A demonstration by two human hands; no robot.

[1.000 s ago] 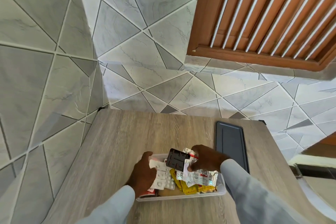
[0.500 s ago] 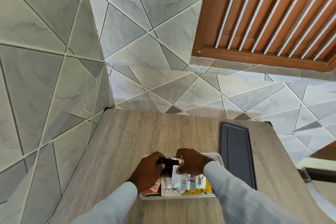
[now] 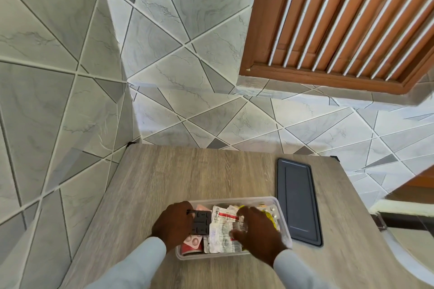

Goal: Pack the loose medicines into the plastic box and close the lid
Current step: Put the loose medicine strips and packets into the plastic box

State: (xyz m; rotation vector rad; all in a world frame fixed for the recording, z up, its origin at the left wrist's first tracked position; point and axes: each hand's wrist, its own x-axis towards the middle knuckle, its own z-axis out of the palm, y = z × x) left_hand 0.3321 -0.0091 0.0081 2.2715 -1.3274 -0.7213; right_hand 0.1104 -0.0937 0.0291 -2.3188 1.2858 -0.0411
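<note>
A clear plastic box (image 3: 284, 223) sits on the wooden table near me, filled with several blister packs and sachets. My left hand (image 3: 175, 224) grips a black blister pack (image 3: 201, 222) at the box's left end. My right hand (image 3: 257, 230) lies flat on white and red medicine strips (image 3: 223, 233) in the middle of the box, fingers spread, pressing them. A red and white pack (image 3: 193, 243) lies at the near left corner. Yellow sachets (image 3: 270, 217) peek out beside my right hand. The dark grey lid (image 3: 297, 202) lies flat on the table just right of the box.
The wooden table (image 3: 199, 171) stands in a corner of grey tiled walls. A brown louvred window (image 3: 340, 19) is up on the right. The table's right edge drops off beyond the lid.
The black blister pack has gone from my right hand's side down into the box's left end under my left hand. My right hand has shifted right and flattened onto the strips.
</note>
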